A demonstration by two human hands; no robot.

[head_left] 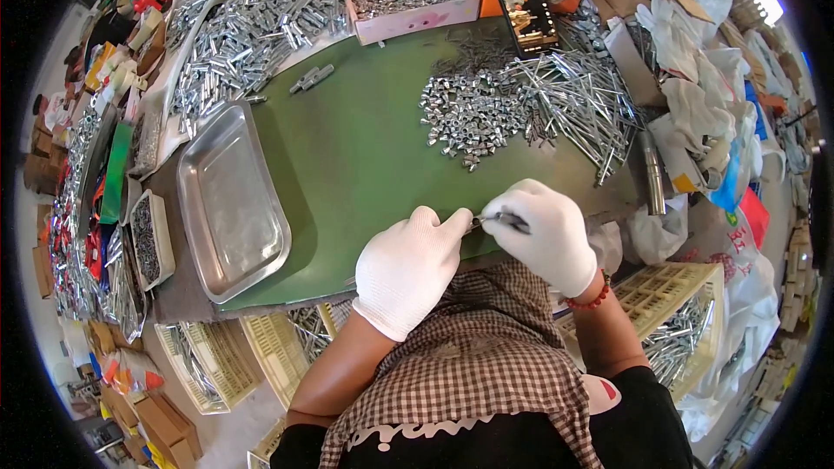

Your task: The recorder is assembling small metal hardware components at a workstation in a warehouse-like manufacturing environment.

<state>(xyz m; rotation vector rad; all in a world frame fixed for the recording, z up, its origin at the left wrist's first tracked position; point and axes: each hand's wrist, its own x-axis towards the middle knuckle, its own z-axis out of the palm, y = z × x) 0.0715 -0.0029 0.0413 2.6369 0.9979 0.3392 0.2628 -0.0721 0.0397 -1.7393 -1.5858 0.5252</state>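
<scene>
Both my hands wear white knitted gloves and meet over the near edge of the green work surface [356,130]. My left hand [407,271] is closed, its thumb and forefinger pinching a small silvery metal part [473,224]. Close against it, my right hand [556,239] is also closed, with a dark, slim metal piece [514,222] showing at its fingers. Whether the two pieces are joined cannot be made out. Beyond my hands lie a heap of short shiny metal sleeves [478,117] and, to its right, long thin metal rods [582,104].
An empty steel tray [191,200] stands at left. Metal cylinders [252,30] are heaped at the back left, beside a pink box [417,24] of small parts. A phone [523,13] leans behind the rods. Yellow crates [669,295] stand below the near edge.
</scene>
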